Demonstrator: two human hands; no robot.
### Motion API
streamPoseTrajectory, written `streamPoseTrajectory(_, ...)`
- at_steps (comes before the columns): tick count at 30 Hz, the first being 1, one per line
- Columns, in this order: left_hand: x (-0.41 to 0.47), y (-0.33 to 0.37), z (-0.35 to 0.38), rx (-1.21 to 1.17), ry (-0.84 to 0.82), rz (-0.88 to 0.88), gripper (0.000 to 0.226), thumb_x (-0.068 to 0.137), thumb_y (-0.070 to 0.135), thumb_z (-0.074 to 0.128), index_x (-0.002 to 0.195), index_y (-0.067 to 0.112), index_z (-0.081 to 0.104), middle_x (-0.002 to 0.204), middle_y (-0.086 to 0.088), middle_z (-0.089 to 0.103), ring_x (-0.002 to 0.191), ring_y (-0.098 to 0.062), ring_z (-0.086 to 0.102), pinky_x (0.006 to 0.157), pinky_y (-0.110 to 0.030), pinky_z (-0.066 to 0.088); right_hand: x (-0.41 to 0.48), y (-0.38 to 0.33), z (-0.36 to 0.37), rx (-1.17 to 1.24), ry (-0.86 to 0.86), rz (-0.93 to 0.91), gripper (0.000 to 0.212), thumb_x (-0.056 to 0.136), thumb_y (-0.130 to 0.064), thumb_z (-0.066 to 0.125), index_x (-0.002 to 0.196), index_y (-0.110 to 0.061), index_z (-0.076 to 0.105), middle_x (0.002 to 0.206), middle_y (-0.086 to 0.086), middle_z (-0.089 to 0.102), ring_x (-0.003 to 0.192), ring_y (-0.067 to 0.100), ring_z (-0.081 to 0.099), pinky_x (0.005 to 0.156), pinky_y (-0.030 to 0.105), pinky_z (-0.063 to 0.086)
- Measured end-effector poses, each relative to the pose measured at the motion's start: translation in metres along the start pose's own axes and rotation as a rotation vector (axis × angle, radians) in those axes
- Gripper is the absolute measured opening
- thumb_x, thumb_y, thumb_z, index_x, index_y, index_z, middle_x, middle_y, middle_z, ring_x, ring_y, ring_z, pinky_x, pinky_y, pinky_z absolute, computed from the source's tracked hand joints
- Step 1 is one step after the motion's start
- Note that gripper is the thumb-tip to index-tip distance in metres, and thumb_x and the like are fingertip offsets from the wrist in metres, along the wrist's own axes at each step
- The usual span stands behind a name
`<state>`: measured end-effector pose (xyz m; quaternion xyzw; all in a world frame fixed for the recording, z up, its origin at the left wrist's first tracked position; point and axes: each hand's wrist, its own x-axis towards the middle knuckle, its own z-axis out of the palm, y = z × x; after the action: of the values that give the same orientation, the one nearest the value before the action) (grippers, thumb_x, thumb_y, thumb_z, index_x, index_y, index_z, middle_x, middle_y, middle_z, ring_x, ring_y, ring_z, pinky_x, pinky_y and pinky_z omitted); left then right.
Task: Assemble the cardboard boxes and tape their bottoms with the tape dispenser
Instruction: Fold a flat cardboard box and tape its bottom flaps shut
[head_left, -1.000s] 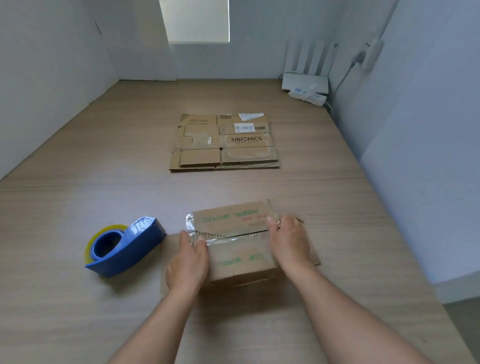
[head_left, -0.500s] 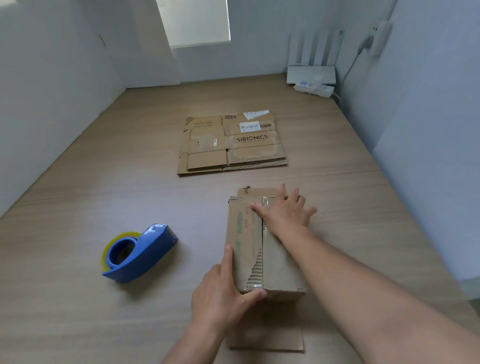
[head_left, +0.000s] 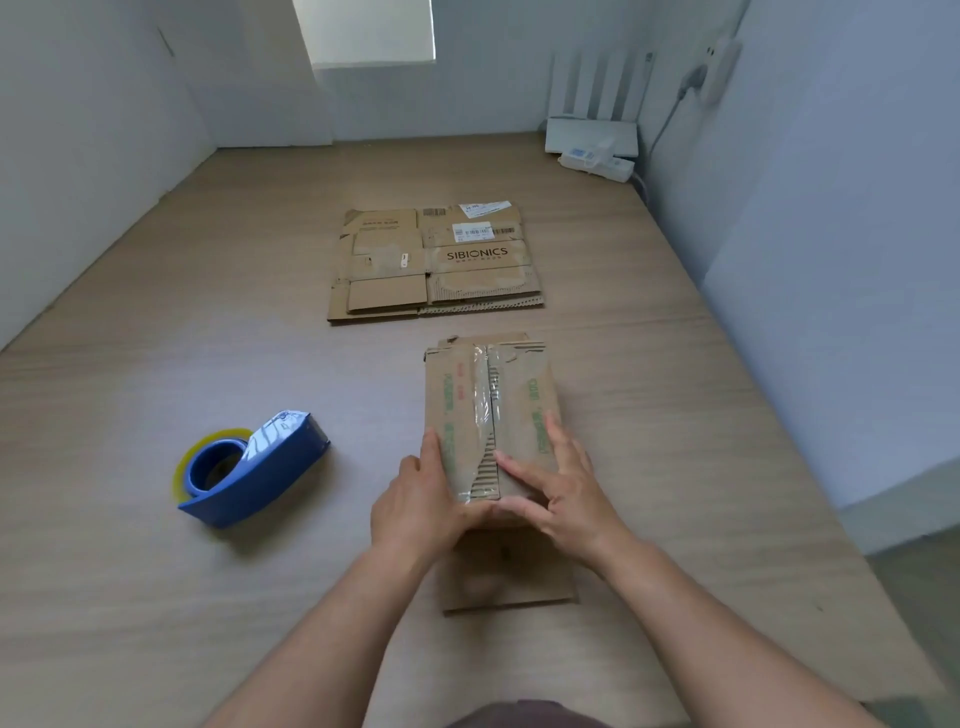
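Left hand (head_left: 418, 501) grips the taped box (head_left: 524, 410) at its near end; right hand (head_left: 563, 493) presses open-fingered on top; tape dispenser (head_left: 249, 470) sits left of it.

Soft daylight from the far window (head_left: 371, 31) (wide-angle bending at edges).

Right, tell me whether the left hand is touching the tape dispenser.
Apart. The head view shows a strip of bare table between the tape dispenser and the left hand, which grips the near end of the cardboard box.
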<state>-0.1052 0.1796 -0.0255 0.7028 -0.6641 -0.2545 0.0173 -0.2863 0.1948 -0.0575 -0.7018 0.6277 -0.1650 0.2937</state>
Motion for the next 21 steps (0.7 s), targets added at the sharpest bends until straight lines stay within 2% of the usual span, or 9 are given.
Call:
streamPoseTrajectory(3, 0.005, -0.017, -0.019, -0.067, -0.192, 0.139, 0.106, 0.077, 0.049, 0.071, 0.151, 0.03, -0.003, 0.142, -0.001, 0.042, 0.113, -0.018, 0.053, 0.09, -0.031, 0.046, 0.001, 0.002, -0.001, -0.069, -0.029, -0.029, 0.061, 0.082, -0.045, 0.067, 0.129, -0.057, 0.029, 0.159, 0.0, -0.01, 0.146, 0.025, -0.007, 0.12, 0.036, 0.003)
streamPoseTrajectory(5, 0.004, -0.036, -0.034, -0.238, -0.271, 0.18, 0.096, 0.084, 0.039, 0.069, 0.152, 0.034, 0.001, 0.145, 0.007, 0.04, 0.108, -0.009, 0.054, 0.089, -0.026, 0.046, 0.004, 0.001, -0.001, -0.101, -0.026, -0.023, 0.063, 0.085, -0.04, 0.066, 0.131, -0.056, 0.026, 0.159, -0.001, -0.01, 0.146, 0.025, -0.007, 0.119, 0.035, 0.001)
streamPoseTrajectory(6, 0.003, -0.047, -0.04, -0.282, -0.199, 0.174, 0.09, 0.085, 0.04, 0.067, 0.152, 0.033, 0.008, 0.146, 0.007, 0.039, 0.112, -0.008, 0.053, 0.093, -0.027, 0.046, 0.006, 0.0, 0.0, -0.104, -0.026, -0.02, 0.063, 0.085, -0.039, 0.066, 0.133, -0.055, 0.027, 0.159, -0.001, -0.009, 0.146, 0.025, -0.007, 0.118, 0.034, 0.0)
streamPoseTrajectory(8, 0.005, -0.074, -0.047, -0.227, 0.128, 0.099, 0.075, 0.088, 0.039, 0.063, 0.15, 0.022, 0.026, 0.147, 0.001, 0.041, 0.127, -0.015, 0.045, 0.103, -0.035, 0.041, 0.013, -0.002, -0.001, -0.126, -0.025, -0.023, 0.062, 0.087, -0.037, 0.065, 0.137, -0.051, 0.03, 0.16, 0.0, -0.008, 0.146, 0.026, -0.006, 0.117, 0.032, 0.0)
streamPoseTrajectory(10, 0.012, -0.099, -0.054, -0.107, 0.417, -0.071, 0.063, 0.088, 0.035, 0.063, 0.141, 0.009, 0.04, 0.139, -0.011, 0.048, 0.128, -0.028, 0.043, 0.102, -0.041, 0.037, 0.023, -0.005, -0.003, -0.185, -0.034, -0.027, 0.061, 0.087, -0.039, 0.063, 0.138, -0.052, 0.03, 0.16, -0.001, -0.008, 0.147, 0.025, -0.007, 0.118, 0.035, 0.004)
streamPoseTrajectory(11, 0.017, -0.111, -0.057, -0.044, 0.453, -0.162, 0.061, 0.087, 0.035, 0.064, 0.135, 0.004, 0.044, 0.133, -0.016, 0.051, 0.123, -0.034, 0.046, 0.098, -0.044, 0.038, 0.027, -0.006, -0.004, -0.213, -0.041, -0.024, 0.061, 0.088, -0.04, 0.062, 0.138, -0.053, 0.03, 0.16, -0.002, -0.007, 0.147, 0.025, -0.007, 0.119, 0.037, 0.007)
streamPoseTrajectory(15, 0.037, -0.14, -0.061, 0.138, 0.237, -0.379, 0.064, 0.082, 0.052, 0.064, 0.121, 0.003, 0.049, 0.115, -0.015, 0.06, 0.104, -0.033, 0.056, 0.08, -0.039, 0.046, 0.038, -0.012, -0.01, -0.247, -0.069, -0.01, 0.06, 0.087, -0.04, 0.063, 0.137, -0.053, 0.032, 0.16, -0.003, -0.005, 0.147, 0.023, -0.009, 0.119, 0.041, 0.009)
streamPoseTrajectory(18, 0.049, -0.149, -0.061, 0.111, 0.195, -0.417, 0.049, 0.08, 0.05, 0.066, 0.107, 0.012, 0.052, 0.095, -0.006, 0.063, 0.084, -0.026, 0.058, 0.065, -0.03, 0.044, 0.039, -0.012, -0.012, -0.223, -0.077, -0.011, 0.064, 0.086, -0.038, 0.065, 0.134, -0.055, 0.025, 0.16, -0.002, -0.004, 0.147, 0.024, -0.008, 0.12, 0.04, 0.005)
streamPoseTrajectory(21, 0.058, -0.159, -0.068, 0.125, 0.135, -0.435, 0.038, 0.076, 0.045, 0.07, 0.094, 0.015, 0.054, 0.08, 0.0, 0.06, 0.075, -0.021, 0.058, 0.058, -0.026, 0.038, 0.038, -0.014, -0.013, -0.243, -0.078, -0.012, 0.065, 0.086, -0.041, 0.064, 0.133, -0.056, 0.022, 0.16, -0.003, -0.004, 0.147, 0.024, -0.008, 0.12, 0.038, 0.001)
